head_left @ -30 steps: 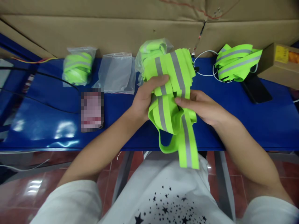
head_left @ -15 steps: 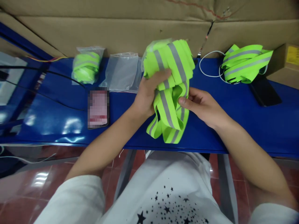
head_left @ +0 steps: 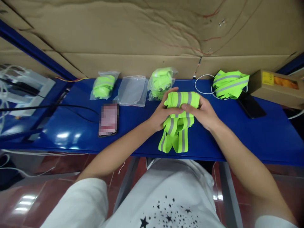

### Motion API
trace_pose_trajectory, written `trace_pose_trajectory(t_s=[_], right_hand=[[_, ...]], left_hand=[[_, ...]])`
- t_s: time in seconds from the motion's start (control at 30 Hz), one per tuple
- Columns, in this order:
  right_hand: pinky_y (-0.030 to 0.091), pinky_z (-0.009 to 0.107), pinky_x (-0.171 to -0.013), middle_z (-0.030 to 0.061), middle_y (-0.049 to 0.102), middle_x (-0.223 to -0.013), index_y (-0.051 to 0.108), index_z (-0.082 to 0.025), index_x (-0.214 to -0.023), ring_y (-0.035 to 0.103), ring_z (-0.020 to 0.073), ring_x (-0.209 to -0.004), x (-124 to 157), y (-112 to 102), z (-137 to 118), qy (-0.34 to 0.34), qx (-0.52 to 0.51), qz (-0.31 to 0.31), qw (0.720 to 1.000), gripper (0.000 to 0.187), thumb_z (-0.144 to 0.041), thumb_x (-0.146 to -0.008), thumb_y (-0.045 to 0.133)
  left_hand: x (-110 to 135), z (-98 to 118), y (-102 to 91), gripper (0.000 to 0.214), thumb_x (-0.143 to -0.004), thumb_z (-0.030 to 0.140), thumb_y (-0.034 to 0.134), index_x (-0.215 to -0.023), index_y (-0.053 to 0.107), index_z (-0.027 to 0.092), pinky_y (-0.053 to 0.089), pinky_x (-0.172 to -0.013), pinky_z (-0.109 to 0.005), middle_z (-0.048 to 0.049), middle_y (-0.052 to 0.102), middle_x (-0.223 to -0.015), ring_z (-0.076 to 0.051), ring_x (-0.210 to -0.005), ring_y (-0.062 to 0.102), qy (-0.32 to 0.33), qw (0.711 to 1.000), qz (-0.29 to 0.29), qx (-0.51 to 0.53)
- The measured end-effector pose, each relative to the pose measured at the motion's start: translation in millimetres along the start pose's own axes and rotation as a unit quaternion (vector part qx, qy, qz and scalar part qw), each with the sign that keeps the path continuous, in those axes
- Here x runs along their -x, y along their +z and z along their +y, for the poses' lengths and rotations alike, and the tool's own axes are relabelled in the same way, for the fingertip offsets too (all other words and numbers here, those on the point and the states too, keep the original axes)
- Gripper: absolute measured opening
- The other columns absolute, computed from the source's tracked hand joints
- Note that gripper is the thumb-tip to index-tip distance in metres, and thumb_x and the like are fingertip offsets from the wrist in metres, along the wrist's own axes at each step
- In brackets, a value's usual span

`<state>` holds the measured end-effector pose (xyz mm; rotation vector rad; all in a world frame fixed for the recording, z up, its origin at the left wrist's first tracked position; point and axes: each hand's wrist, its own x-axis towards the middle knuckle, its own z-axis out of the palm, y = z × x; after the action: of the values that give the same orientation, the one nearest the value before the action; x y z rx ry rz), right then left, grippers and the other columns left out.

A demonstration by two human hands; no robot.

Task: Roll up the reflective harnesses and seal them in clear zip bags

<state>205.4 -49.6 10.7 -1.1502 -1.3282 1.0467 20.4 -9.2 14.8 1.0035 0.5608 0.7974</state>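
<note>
Now both hands, L hand [head_left: 161,114] & R hand [head_left: 204,114], fingers closed round folded vest [head_left: 181,100], loose straps [head_left: 175,136] hanging below fingertips.

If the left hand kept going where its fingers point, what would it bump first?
The folded neon strap bundle, which the left hand grips. Just beyond it, probably the right hand, though depth is unclear.

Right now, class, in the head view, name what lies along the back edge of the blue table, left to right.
Bagged green strap → empty clear bag → second bagged strap → loose green strap bundle → cardboard box.
</note>
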Motion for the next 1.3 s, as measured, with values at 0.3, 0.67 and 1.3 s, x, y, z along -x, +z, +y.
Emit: trace_pose_trajectory(t_s=[0.3, 0.67, 1.3], right_hand=[[0.062, 0.033, -0.065, -0.0012, 0.076, -0.089, 0.071, -0.026, -0.112, 0.072, 0.0196, -0.073, 5.4, 6.9, -3.7, -0.079, 0.049, 0.112, 0.989, 0.042, -0.052, -0.082, 0.085], [0.055, 0.054, -0.107, 0.0037, 0.079, -0.122, 0.077, -0.034, -0.121, 0.07, 0.032, -0.119, 9.3, -14.7, -29.2, -0.336, 0.283, 0.035, 0.898, 0.029, -0.036, -0.093, 0.076], [0.047, 0.051, -0.119, 0.0075, 0.07, -0.142, 0.068, -0.031, -0.139, 0.063, 0.0316, -0.136, 10.3, -15.1, -32.5, -0.254, 0.316, -0.044, 0.913, 0.048, -0.049, -0.095, 0.072]], left_hand=[[4.2, -9.6, 7.2, 0.028, -0.074, 0.029, 0.083, -0.098, 0.078, 0.014, 0.061, -0.09, -0.041, -0.0094, 0.081, -0.089, -0.03, -0.092, 0.079, -0.213, 0.964, -0.07, 0.145], [4.1, -2.2, -3.0, 0.049, -0.071, 0.037, 0.093, -0.11, 0.076, 0.012, 0.058, -0.1, -0.042, -0.0151, 0.082, -0.106, -0.033, -0.108, 0.077, -0.189, 0.939, -0.233, 0.171], [-2.1, -8.5, -9.1, 0.073, -0.073, 0.081, 0.075, -0.115, 0.076, 0.021, 0.061, -0.096, -0.042, -0.0096, 0.081, -0.11, -0.033, -0.111, 0.076, -0.11, 0.983, -0.079, 0.119]])
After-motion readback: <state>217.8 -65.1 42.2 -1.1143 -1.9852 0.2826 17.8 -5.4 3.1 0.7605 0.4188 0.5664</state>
